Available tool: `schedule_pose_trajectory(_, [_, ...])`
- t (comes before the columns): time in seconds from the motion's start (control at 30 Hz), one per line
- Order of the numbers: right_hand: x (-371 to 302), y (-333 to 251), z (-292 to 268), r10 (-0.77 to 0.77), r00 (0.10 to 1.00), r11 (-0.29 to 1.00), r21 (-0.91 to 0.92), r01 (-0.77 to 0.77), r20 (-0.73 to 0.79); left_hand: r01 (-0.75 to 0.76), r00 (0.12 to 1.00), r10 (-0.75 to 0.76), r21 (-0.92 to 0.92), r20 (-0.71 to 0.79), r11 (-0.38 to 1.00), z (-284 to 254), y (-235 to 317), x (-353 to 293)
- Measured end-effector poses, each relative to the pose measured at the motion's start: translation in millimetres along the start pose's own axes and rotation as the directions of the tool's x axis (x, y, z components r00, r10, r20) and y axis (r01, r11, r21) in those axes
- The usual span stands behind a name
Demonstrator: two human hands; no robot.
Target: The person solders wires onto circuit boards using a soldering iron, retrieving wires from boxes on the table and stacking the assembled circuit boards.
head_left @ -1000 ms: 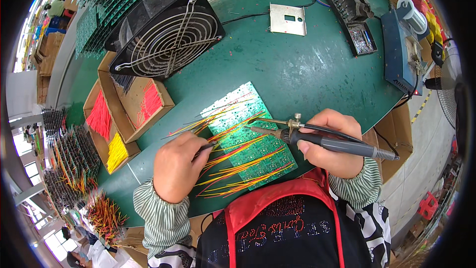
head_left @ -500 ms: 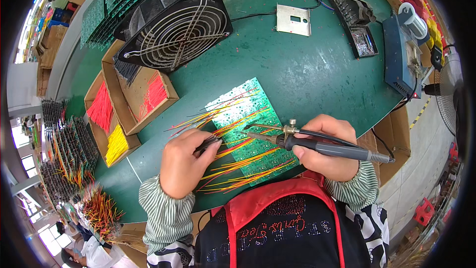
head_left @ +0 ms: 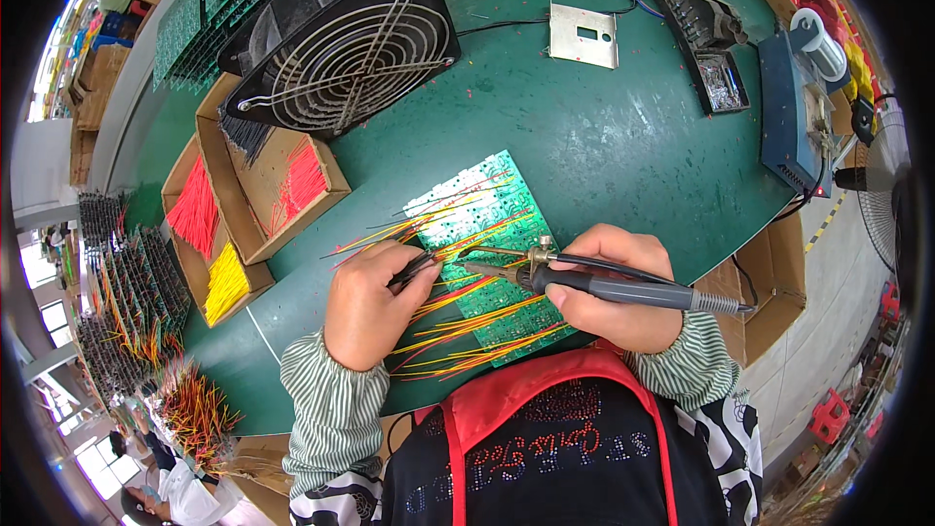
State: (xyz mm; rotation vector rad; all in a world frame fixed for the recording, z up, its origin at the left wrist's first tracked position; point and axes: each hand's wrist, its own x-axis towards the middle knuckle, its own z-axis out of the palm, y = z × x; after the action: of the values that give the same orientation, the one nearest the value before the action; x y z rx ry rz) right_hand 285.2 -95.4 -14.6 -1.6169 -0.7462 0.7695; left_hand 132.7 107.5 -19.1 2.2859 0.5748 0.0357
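A green circuit board panel [head_left: 514,219] lies aslant on the green table, with rows of red, yellow and black wires [head_left: 467,339] running across it and past its left edge. At that edge my left hand [head_left: 365,304] is closed, pinching a small bunch of black wires [head_left: 413,269] between thumb and fingers. My right hand [head_left: 623,278] grips a grey soldering iron [head_left: 633,290] with a thin solder-feed tube fixed along it. The iron's tip is over the board, close to the left fingertips; whether it touches a pad I cannot tell.
Cardboard trays [head_left: 255,251] with red, yellow and black wires stand at the left, below a black fan [head_left: 351,58]. Far right are a blue soldering station [head_left: 791,122], a solder spool [head_left: 820,47] and an iron holder [head_left: 699,39]. A metal plate [head_left: 582,36] lies at the back.
My right hand has moved left with the soldering iron, bringing its tip nearer the left fingers. My left hand has shifted slightly, still pinching the black wires.
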Motion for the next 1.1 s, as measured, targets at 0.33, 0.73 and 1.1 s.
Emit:
schedule_pose_trajectory(0.33, [5.2, 2.1, 0.2, -0.016, 1.0, 0.999, -0.031, 0.016, -0.009, 0.018, 1.0, -0.017, -0.011, 0.022, 1.0, -0.7, 0.8, 3.6])
schedule_pose_trajectory(0.73, [-6.0, -4.4, -15.5, 0.0, 0.999, 0.999, -0.049, -0.003, -0.046, 0.057, 0.972, 0.014, 0.293, -0.234, 0.955, -31.6, 5.2, -8.2])
schedule_pose_trajectory(1.1, [-8.6, -4.3, -20.7, 0.015, 0.997, 0.998, -0.066, -0.02, -0.079, -0.079, 0.997, 0.078, 0.108, 0.005, 0.991, 7.1, 19.8, 10.1])
